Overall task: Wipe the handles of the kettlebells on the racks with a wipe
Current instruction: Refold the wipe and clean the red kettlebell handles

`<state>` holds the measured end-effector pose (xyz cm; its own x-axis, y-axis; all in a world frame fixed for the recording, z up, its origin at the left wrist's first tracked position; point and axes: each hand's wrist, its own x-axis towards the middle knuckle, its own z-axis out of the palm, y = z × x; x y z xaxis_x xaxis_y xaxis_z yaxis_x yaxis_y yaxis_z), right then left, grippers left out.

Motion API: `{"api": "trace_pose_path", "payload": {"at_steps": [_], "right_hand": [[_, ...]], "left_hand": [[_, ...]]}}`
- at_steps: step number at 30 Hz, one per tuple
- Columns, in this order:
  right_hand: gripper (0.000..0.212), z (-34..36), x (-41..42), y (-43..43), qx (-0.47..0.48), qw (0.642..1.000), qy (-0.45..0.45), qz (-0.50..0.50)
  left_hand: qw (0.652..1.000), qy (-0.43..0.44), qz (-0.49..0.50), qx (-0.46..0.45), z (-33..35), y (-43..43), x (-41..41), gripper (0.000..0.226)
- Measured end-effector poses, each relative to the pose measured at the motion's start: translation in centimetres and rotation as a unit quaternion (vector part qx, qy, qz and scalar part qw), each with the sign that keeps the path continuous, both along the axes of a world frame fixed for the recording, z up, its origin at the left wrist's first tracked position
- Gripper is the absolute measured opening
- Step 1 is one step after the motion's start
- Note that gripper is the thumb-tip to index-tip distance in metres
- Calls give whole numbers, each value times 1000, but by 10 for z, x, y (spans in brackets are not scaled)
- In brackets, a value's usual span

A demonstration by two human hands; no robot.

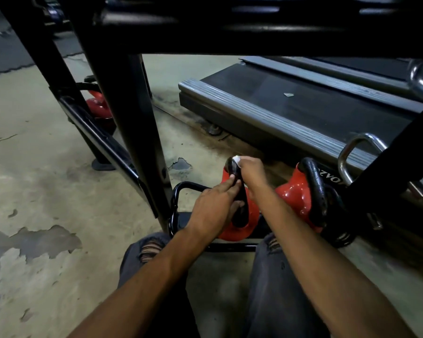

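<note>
A red kettlebell point(237, 230) with a black handle point(233, 168) sits on the lowest shelf of the black rack point(122, 113). My left hand point(213, 211) grips the lower near side of that handle. My right hand point(250, 173) holds a white wipe point(237, 159) against the top of the handle. A second red kettlebell point(294, 196) with a black handle point(315, 189) stands just to the right. A third red kettlebell point(98, 107) sits on the far left, behind the rack's post.
A treadmill deck point(291, 103) runs along the back right. Chrome handles point(352, 152) show at the right, partly behind a black rack post. The rack's upper shelf point(254, 25) hangs overhead. Worn concrete floor point(47, 191) lies to the left. My knees in grey jeans point(274, 276) are below.
</note>
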<state>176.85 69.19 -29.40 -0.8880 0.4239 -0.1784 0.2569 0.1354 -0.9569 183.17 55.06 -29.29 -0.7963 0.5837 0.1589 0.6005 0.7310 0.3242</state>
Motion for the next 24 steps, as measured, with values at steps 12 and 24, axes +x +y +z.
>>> {"api": "trace_pose_path", "payload": {"at_steps": [12,24], "right_hand": [[35,10,12,-5,-337,933,-111,-64],[32,-10,20,-4,338,934,100,59]], "left_hand": [[1000,-10,-3,14,-4,-2,-3,60],[997,-5,-40,64,-34,-19,45,73]]}}
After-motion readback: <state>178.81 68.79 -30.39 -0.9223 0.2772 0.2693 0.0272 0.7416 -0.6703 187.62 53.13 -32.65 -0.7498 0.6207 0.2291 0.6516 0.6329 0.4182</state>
